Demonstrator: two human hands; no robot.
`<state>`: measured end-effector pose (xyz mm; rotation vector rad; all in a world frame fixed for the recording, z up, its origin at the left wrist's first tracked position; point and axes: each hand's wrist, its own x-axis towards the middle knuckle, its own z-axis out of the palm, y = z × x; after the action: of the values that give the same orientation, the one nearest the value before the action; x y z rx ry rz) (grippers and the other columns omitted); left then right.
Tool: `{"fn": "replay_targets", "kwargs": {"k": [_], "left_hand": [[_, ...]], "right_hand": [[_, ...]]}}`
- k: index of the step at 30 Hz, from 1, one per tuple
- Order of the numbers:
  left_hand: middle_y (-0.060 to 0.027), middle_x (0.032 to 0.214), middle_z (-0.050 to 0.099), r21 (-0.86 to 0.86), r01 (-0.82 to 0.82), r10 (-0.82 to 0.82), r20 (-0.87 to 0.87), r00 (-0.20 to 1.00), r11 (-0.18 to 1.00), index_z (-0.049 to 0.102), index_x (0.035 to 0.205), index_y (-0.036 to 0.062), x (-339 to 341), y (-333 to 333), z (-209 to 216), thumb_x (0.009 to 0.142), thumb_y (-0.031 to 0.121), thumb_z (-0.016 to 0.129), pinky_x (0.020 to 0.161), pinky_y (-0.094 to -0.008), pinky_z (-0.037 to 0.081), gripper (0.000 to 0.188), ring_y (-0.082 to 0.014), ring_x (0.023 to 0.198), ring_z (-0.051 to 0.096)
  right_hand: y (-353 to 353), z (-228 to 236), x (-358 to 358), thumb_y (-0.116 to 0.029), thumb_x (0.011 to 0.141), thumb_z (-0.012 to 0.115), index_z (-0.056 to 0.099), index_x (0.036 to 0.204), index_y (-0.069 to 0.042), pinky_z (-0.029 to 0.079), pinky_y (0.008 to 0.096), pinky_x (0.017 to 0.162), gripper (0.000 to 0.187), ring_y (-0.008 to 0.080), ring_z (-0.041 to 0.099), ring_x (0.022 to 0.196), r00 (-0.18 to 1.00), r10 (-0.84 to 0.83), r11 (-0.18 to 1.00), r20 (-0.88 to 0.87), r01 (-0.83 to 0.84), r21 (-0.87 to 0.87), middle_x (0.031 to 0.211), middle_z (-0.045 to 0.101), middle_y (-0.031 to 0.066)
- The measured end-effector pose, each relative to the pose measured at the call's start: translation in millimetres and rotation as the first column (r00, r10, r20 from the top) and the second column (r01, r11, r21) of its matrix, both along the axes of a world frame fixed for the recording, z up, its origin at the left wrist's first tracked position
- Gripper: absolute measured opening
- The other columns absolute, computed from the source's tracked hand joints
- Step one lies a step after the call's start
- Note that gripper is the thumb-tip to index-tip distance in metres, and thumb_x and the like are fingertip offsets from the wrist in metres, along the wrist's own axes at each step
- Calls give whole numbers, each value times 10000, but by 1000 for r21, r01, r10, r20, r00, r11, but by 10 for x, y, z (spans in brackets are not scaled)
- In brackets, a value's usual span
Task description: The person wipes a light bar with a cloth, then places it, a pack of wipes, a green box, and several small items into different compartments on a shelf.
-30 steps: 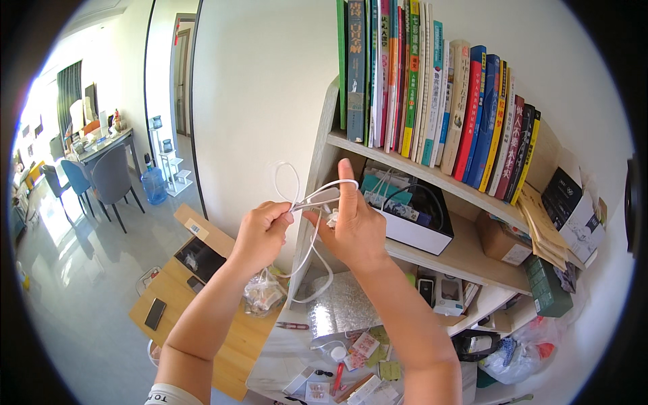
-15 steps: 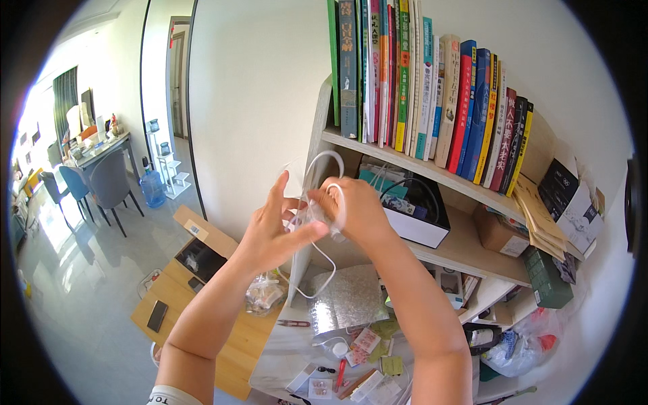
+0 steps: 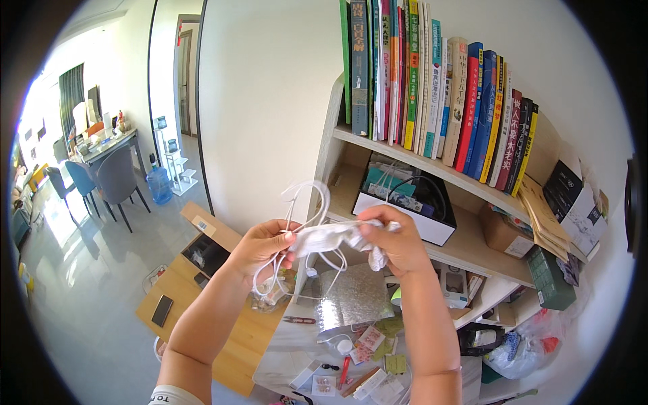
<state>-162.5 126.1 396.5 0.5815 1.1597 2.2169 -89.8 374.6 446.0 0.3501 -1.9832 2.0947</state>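
A white cable hangs in loose loops around my left hand, whose closed fingers pinch it. Between my hands stretches a crumpled white strip, soft-looking; I cannot tell whether it is cloth or plastic. Its left end meets the left fingertips. My right hand is closed on the other end, with a bunched part sticking out below the fingers. Both hands are raised in front of the shelf, above a silvery bubble-wrap sheet.
A bookshelf with upright books rises ahead; a white-and-black box stands inside it. Small items, including a red pen, litter the marble-patterned top. Left, a wooden table bears a phone and an opened cardboard box.
My hands have moved apart, the right one lower and to the right. The white material, bunched between them before, is now drawn out. The cable loops hang at the left hand.
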Motion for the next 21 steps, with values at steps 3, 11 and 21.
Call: {"fn": "replay_targets", "kwargs": {"k": [3, 11, 21], "left_hand": [[-58, 751, 576, -20, -90, 90, 2, 996, 996, 571, 1074, -15, 52, -44, -27, 873, 140, 627, 566, -274, 488, 260, -127, 635, 570], [-52, 783, 605, -91, -431, 188, -805, 562, 898, 618, 884, -44, 409, 217, -258, 880, 8, 561, 567, -218, 438, 77, -69, 666, 551], [-54, 817, 621, 56, -577, 510, -542, 667, 815, 599, 991, -43, 1032, 203, -344, 883, -26, 541, 696, -220, 472, 124, -105, 778, 608]], "right_hand": [[18, -158, 160, -183, 855, 640, 598, 1054, 12, 485, 265, 716, 282, 134, 596, 796, 977, -202, 905, -69, 160, -393, 916, 629, 92], [-600, -132, 475, -248, 909, 565, 632, 1072, -44, 475, 309, 795, 269, 222, 576, 990, 871, -256, 879, -419, 390, 273, 1001, 617, 147], [-88, -611, 1089, -148, 929, 521, 617, 900, -26, 454, 277, 529, 158, 127, 555, 582, 762, -628, 773, -159, 634, -16, 770, 593, 34]]}}
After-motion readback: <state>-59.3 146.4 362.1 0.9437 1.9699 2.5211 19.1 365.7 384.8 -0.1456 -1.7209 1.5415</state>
